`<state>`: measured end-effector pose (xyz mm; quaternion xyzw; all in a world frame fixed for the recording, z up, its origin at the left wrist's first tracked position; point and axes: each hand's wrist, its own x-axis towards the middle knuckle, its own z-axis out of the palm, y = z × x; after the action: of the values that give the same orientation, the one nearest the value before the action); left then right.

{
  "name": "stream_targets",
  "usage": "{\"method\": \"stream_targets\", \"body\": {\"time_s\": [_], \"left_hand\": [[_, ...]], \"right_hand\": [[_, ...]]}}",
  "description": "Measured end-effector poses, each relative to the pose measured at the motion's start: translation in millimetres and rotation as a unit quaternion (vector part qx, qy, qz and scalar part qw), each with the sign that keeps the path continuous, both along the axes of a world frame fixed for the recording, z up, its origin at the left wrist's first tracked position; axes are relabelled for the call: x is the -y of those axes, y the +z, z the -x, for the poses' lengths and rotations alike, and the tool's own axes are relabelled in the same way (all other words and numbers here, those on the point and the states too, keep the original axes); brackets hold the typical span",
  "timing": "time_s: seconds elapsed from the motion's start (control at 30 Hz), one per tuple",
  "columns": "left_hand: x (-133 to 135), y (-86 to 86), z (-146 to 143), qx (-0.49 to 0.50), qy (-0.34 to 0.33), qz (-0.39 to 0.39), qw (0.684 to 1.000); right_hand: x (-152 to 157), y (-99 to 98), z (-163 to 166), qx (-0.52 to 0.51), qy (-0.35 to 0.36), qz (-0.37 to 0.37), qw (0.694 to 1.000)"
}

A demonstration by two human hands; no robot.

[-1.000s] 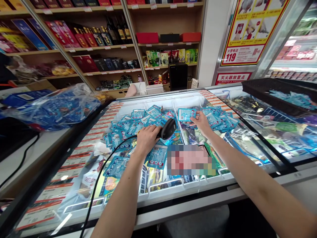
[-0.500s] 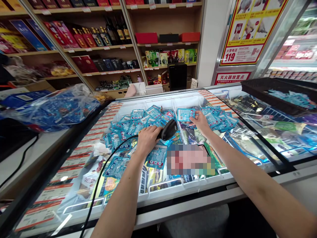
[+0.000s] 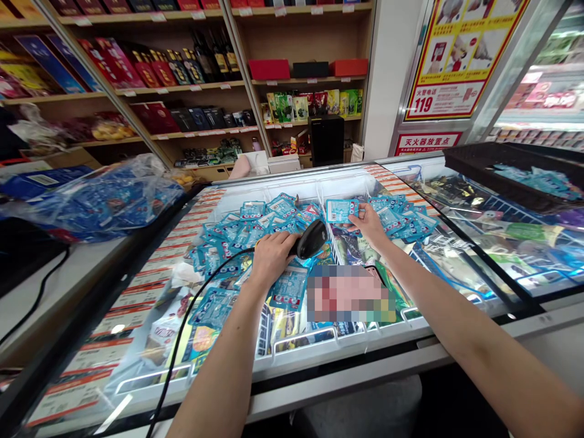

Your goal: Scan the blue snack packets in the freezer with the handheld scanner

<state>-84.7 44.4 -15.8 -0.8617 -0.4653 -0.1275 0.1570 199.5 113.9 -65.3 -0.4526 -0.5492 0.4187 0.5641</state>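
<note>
My left hand (image 3: 272,255) is closed around the handle of a black barcode scanner (image 3: 314,238), whose head points right and whose cord runs down past my forearm. Between the fingers and thumb of my right hand (image 3: 367,225) is a small blue snack packet (image 3: 338,210), its barcode side turned up. The packet is just beyond the scanner head, apart from it. Under and left of my left hand lies a loose pile of similar blue packets (image 3: 246,228). A second pile of blue packets (image 3: 404,218) lies right of my right hand.
Beneath the piles is a glass-topped chest freezer (image 3: 314,359) with wire baskets inside. A pixelated patch (image 3: 349,293) covers something on the glass. A black tray (image 3: 483,167) holds more blue packets at right. A plastic bag of blue packets (image 3: 104,198) sits at left. Shelves stand behind.
Almost nothing differs. Both hands, the scanner and the held packet stay in nearly the same places; the view shifts very slightly.
</note>
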Motion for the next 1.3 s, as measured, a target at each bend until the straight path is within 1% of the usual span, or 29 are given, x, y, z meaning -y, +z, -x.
{"method": "stream_targets", "body": {"time_s": [0.13, 0.27, 0.37, 0.47, 0.53, 0.6, 0.7, 0.77, 0.83, 0.97, 1.0, 1.03, 1.17, 1.23, 1.3], "left_hand": [[-0.3, 0.5, 3.4, 0.008, 0.024, -0.011, 1.0], [-0.2, 2.4, 10.6, 0.026, 0.066, -0.032, 0.997], [0.0, 4.3, 16.6, 0.035, 0.099, -0.051, 0.993], [-0.3, 5.2, 22.1, 0.037, 0.124, -0.064, 0.99], [-0.5, 5.0, 24.9, 0.037, 0.133, -0.064, 0.988], [-0.7, 4.2, 26.6, 0.037, 0.136, -0.063, 0.988], [-0.6, 2.9, 27.5, 0.039, 0.135, -0.066, 0.988], [-0.4, 2.4, 27.8, 0.044, 0.14, -0.073, 0.986], [0.0, 2.4, 28.4, 0.051, 0.15, -0.081, 0.984], [0.3, 3.0, 29.6, 0.065, 0.16, -0.081, 0.982], [0.2, 3.2, 30.0, 0.067, 0.161, -0.082, 0.981], [0.1, 3.3, 30.5, 0.069, 0.163, -0.084, 0.981], [0.0, 4.5, 34.5, 0.075, 0.174, -0.099, 0.977], [0.4, 5.3, 37.6, 0.079, 0.182, -0.102, 0.975], [1.0, 6.2, 40.6, 0.084, 0.19, -0.103, 0.973]], "right_hand": [[-0.6, -2.1, -0.5, 0.005, 0.009, -0.013, 1.0], [1.8, -0.2, 0.4, 0.022, 0.002, -0.039, 0.999], [6.2, 3.3, 1.3, 0.073, -0.028, -0.056, 0.995], [10.5, 5.6, 0.2, 0.148, -0.084, -0.078, 0.982], [11.6, 6.0, -2.0, 0.202, -0.136, -0.094, 0.965], [11.4, 5.8, -4.6, 0.259, -0.192, -0.099, 0.942], [11.0, 5.5, -6.7, 0.356, -0.263, -0.102, 0.891], [12.1, 5.6, -5.1, 0.414, -0.284, -0.115, 0.857], [14.1, 5.5, -1.0, 0.455, -0.263, -0.141, 0.839], [16.6, 3.7, 8.5, 0.517, -0.115, -0.207, 0.823], [16.7, 2.9, 10.0, 0.528, -0.096, -0.214, 0.816], [16.6, 2.1, 10.8, 0.537, -0.095, -0.215, 0.81], [16.2, -0.1, 9.5, 0.547, -0.163, -0.188, 0.799], [16.7, 0.4, 8.5, 0.554, -0.175, -0.185, 0.792], [17.4, 2.1, 9.1, 0.559, -0.173, -0.199, 0.787]]}}
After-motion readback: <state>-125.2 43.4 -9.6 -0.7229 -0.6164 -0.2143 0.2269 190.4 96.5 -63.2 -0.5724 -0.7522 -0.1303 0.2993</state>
